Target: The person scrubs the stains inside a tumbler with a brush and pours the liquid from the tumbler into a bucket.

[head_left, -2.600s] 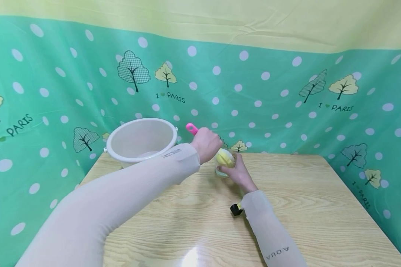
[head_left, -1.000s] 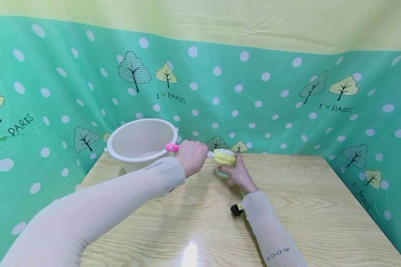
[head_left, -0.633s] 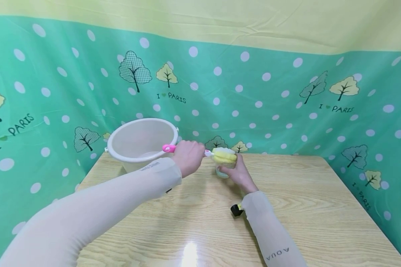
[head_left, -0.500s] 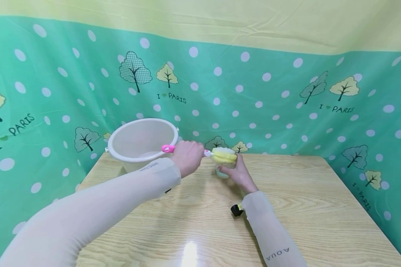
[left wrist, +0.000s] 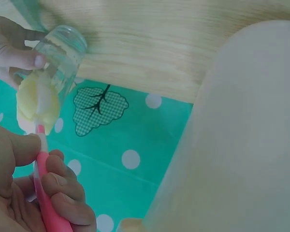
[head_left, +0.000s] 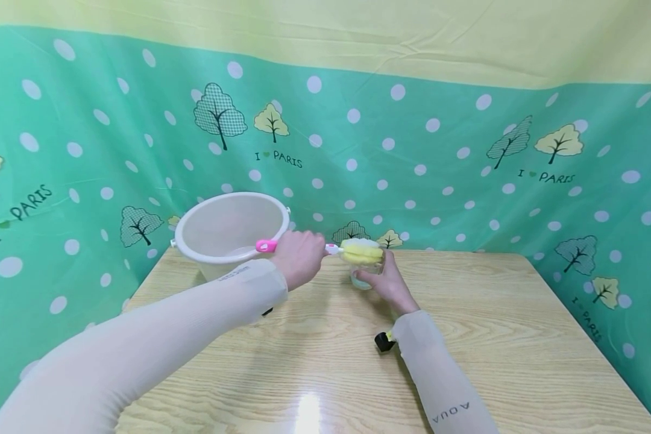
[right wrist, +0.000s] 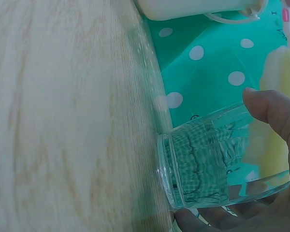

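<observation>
My left hand (head_left: 302, 256) grips the pink handle (head_left: 266, 246) of a sponge bottle brush. Its yellow and white sponge head (head_left: 360, 250) lies nearly level at the mouth of a clear drinking glass (head_left: 361, 281). My right hand (head_left: 390, 283) holds that glass round its side, thumb on the near side. In the right wrist view the glass (right wrist: 198, 164) looks upright by the table surface, with the sponge (right wrist: 282, 72) at its rim end. How far the sponge sits inside is hard to tell. In the left wrist view, curled fingers (left wrist: 63, 186) wrap the handle.
A whitish bucket (head_left: 211, 260) stands at the back left, close to my left hand. Behind the wooden table (head_left: 325, 355) hangs a green dotted cloth (head_left: 445, 157). A small black camera (head_left: 383, 342) sits at my right wrist.
My left hand has moved left and slightly down, and the brush has swung from steeply slanted to nearly level. The right hand and the glass stay in place.
</observation>
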Demonstrator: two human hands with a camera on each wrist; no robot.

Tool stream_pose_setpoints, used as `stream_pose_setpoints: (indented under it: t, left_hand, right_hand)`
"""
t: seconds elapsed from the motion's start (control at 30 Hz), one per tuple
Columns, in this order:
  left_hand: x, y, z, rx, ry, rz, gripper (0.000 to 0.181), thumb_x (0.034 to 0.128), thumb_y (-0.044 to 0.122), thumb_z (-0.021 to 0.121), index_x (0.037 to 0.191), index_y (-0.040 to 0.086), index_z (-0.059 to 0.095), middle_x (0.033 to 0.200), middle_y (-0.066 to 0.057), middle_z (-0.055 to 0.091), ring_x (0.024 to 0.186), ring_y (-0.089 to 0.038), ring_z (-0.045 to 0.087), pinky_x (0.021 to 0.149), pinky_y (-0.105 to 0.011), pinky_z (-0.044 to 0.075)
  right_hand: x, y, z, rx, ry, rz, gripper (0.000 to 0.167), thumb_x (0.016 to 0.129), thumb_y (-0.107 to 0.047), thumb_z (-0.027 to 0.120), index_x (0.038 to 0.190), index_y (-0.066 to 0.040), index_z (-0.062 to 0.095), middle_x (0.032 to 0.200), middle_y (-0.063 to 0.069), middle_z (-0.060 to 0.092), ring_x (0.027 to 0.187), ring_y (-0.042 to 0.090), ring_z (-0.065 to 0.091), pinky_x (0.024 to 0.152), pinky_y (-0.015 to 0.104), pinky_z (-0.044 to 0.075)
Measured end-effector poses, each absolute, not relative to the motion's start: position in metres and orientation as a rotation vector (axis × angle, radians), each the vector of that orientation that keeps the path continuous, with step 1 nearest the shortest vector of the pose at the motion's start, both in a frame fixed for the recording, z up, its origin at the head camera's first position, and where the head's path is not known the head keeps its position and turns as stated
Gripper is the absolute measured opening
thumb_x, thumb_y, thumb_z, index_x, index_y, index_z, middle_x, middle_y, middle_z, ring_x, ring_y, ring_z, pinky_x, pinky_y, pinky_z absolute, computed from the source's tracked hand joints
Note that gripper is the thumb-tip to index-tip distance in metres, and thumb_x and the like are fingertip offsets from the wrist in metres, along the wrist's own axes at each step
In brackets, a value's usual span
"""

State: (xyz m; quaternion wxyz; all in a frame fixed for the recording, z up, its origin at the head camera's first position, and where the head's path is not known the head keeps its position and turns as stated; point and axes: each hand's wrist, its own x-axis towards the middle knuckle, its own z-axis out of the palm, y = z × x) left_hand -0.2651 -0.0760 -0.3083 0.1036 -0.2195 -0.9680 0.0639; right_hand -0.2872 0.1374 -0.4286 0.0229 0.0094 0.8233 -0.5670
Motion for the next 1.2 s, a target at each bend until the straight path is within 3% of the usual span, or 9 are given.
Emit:
stream_pose_setpoints:
  t: [0.83,1.1,1.2]
  left_hand:
    - [-0.256,-0.089,-0.322,-0.530,-2.954,0.053,0.028,0.0974,0.034,0.054,0.087,0.009,0.059,0.068,-0.002,0.051,0.055,-0.018,0.052,0.044,-0.032,0.042]
    - [-0.253,-0.094,-0.329,-0.522,-2.945,0.023,0.030,0.0973,0.036,0.053,0.087,0.009,0.058,0.065,0.000,0.051,0.058,-0.019,0.051,0.067,-0.038,0.043]
    - [-0.251,-0.096,-0.333,-0.500,-2.928,-0.032,0.030,0.0974,0.035,0.053,0.088,0.008,0.058,0.065,0.000,0.051,0.060,-0.019,0.051,0.064,-0.038,0.045]
  right_hand:
    - [-0.286,0.136,-0.428,0.035,2.554,-1.729,0.095,0.077,-0.036,0.078,0.148,-0.015,0.018,0.147,0.014,0.031,0.133,0.037,0.032,0.107,0.057,0.028]
    - [-0.286,0.137,-0.428,0.030,2.553,-1.739,0.094,0.077,-0.036,0.079,0.147,-0.015,0.019,0.148,0.015,0.031,0.133,0.036,0.032,0.107,0.057,0.027]
    - [-0.287,0.137,-0.429,0.033,2.549,-1.741,0.095,0.077,-0.035,0.079,0.148,-0.015,0.019,0.148,0.015,0.030,0.133,0.036,0.032,0.107,0.057,0.027]
